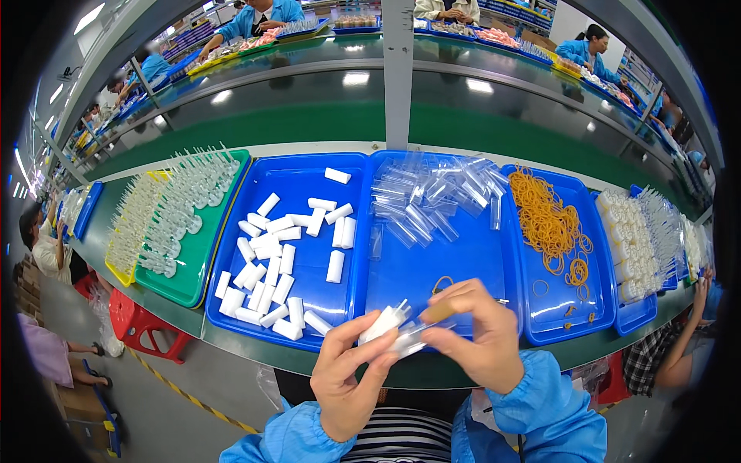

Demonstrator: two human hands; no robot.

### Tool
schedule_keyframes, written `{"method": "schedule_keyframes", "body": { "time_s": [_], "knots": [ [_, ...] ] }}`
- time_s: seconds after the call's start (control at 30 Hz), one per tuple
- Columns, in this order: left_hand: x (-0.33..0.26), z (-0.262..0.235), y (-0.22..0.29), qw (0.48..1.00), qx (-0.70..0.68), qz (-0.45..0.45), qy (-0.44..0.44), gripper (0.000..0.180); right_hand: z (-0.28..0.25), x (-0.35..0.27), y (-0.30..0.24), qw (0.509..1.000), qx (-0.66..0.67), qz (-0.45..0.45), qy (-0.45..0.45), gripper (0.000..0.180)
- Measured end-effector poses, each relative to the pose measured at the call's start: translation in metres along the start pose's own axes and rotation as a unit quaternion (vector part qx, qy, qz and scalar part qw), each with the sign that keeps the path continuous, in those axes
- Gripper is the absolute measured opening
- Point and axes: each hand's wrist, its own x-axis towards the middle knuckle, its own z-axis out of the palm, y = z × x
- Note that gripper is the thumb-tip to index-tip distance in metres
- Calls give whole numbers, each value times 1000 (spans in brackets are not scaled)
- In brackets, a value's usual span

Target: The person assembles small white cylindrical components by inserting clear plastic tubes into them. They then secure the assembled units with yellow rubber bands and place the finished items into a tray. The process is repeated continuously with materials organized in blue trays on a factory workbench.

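Above the near edge of the middle blue tray, my left hand (347, 378) is closed around a white block (378, 326) with a thin, pale tip sticking out at its upper end. Beside that block lies a clear plastic sleeve (409, 342), touched by the fingers of both hands. The thumb and fingers of my right hand (494, 339) pinch the sleeve's right end, slightly blurred. Behind my fingers, a yellow rubber band (442, 284) lies in the tray. How the block and sleeve fit together is partly hidden by my fingers.
A blue tray (220, 266) of white blocks stands left, before a green tray (202, 282) of clear stemmed parts. The middle tray (478, 247) holds clear sleeves (432, 197); rubber bands (544, 220) fill the right tray. White assembled pieces (625, 239) stand farther right. People work across the tables.
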Motion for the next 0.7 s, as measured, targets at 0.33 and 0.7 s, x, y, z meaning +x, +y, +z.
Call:
{"method": "schedule_keyframes", "body": {
  "time_s": [0.33,0.7],
  "knots": [
    [-2,-12,-7,980,-182,-79,-31,34,-9,2,4,965,210,155,11,40],
    [9,-14,4,977,-151,-84,-124,42,-10,-8,2,980,113,122,-110,44]
  ]
}}
